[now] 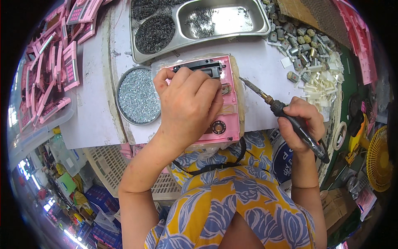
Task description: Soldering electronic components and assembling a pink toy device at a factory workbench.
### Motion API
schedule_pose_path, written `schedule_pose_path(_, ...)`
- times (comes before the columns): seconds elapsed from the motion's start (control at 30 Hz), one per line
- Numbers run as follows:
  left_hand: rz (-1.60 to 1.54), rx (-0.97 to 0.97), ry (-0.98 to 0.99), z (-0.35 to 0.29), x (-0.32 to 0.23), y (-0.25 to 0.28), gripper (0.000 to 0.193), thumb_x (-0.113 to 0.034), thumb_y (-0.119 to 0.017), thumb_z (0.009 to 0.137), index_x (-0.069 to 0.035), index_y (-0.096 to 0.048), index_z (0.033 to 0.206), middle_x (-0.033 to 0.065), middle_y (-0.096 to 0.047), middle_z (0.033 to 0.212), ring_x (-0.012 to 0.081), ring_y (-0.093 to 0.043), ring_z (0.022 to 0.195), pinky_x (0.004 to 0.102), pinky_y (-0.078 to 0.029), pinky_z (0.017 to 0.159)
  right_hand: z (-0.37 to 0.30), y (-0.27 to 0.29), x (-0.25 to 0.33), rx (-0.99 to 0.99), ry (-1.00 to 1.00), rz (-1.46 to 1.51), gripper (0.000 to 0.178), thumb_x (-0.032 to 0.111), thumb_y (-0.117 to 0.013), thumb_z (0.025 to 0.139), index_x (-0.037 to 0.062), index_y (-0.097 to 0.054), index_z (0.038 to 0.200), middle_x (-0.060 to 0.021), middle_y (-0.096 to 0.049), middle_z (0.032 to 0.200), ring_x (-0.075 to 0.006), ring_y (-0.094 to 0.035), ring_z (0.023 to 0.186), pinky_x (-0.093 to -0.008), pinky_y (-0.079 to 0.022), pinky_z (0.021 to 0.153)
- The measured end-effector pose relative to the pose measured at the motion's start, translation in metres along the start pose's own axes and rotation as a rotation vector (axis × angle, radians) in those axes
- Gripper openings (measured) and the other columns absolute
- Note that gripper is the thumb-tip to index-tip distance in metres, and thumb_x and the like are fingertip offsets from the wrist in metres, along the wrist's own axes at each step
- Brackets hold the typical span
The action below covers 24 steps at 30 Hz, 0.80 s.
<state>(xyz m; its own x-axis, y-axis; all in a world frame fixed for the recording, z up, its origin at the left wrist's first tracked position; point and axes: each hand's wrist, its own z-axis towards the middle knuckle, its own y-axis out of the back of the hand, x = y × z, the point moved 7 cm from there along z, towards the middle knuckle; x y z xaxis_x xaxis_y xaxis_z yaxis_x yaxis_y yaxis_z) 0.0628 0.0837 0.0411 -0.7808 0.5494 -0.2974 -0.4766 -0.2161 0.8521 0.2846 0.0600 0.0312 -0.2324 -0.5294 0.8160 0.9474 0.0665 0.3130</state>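
Note:
A pink plastic casing (234, 83) lies open on the table in front of me, with a round speaker (218, 127) near its lower end. Across its upper end sits a long black plastic part (209, 68). My left hand (188, 103) rests over the casing with its fingers curled down beside the black part; the fingertips are hidden beneath the hand. In my right hand (304, 122) is an electric screwdriver (286, 116) with a black handle and brass-coloured collar. Its thin tip points up and left, just right of the casing and apart from it.
A round dish (120, 106) of small silver screws stands left of the casing. Beyond it is a metal tray (190, 46) with dark springs. Small motors (293, 52) and white plastic pieces (321, 89) are heaped at right. Pink casings (70, 66) pile up at far left.

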Motion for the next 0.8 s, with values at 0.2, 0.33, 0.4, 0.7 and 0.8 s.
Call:
schedule_pose_path(0.2, 0.041, -0.018, -0.010, -0.001, -0.001, -0.002, 0.018, -0.011, -0.080, 0.070, -0.014, -0.067, 0.082, -0.0018, -0.062, 0.081, 0.0186, -0.056, 0.076, 0.0382, -0.033, 0.083, -0.001, -0.007, -0.001, 0.022, 0.014, -0.004, 0.028, 0.000, -0.079, 0.075, 0.0014, -0.066, 0.100, -0.0021, -0.051, 0.060, -0.0114, -0.045, 0.048, -0.0273, -0.029, 0.045)
schedule_pose_path(0.33, 0.055, -0.015, -0.008, -0.002, -0.001, -0.001, 0.018, -0.011, -0.080, 0.070, -0.014, -0.066, 0.082, -0.0021, -0.061, 0.080, 0.0183, -0.056, 0.075, 0.0382, -0.033, 0.083, -0.002, -0.009, -0.002, 0.026, 0.016, -0.007, 0.028, 0.000, -0.079, 0.075, 0.0020, -0.066, 0.099, -0.0023, -0.051, 0.059, -0.0117, -0.045, 0.048, -0.0274, -0.028, 0.045)
schedule_pose_path(0.4, 0.055, -0.012, -0.009, -0.002, -0.001, 0.000, 0.018, -0.011, -0.080, 0.070, -0.015, -0.066, 0.082, -0.0022, -0.061, 0.080, 0.0182, -0.057, 0.076, 0.0380, -0.033, 0.083, -0.003, -0.010, -0.002, 0.025, 0.011, -0.012, 0.028, 0.001, -0.080, 0.075, 0.0022, -0.066, 0.098, -0.0024, -0.051, 0.059, -0.0118, -0.044, 0.047, -0.0275, -0.028, 0.044)
schedule_pose_path(0.7, 0.050, -0.001, -0.007, -0.004, 0.000, -0.001, 0.019, -0.012, -0.079, 0.071, -0.014, -0.065, 0.084, -0.0023, -0.062, 0.081, 0.0184, -0.058, 0.077, 0.0391, -0.033, 0.084, -0.005, -0.016, -0.002, 0.044, -0.007, 0.000, 0.026, 0.003, -0.080, 0.075, 0.0024, -0.066, 0.097, -0.0020, -0.051, 0.059, -0.0121, -0.045, 0.047, -0.0279, -0.029, 0.044)
schedule_pose_path(0.8, 0.053, 0.008, 0.004, -0.004, 0.000, -0.001, 0.018, -0.011, -0.078, 0.071, -0.014, -0.065, 0.084, -0.0023, -0.062, 0.081, 0.0182, -0.057, 0.077, 0.0389, -0.033, 0.084, -0.005, -0.018, -0.003, 0.050, -0.002, -0.018, 0.026, 0.003, -0.081, 0.075, 0.0028, -0.066, 0.096, -0.0021, -0.051, 0.059, -0.0122, -0.045, 0.047, -0.0279, -0.029, 0.044)
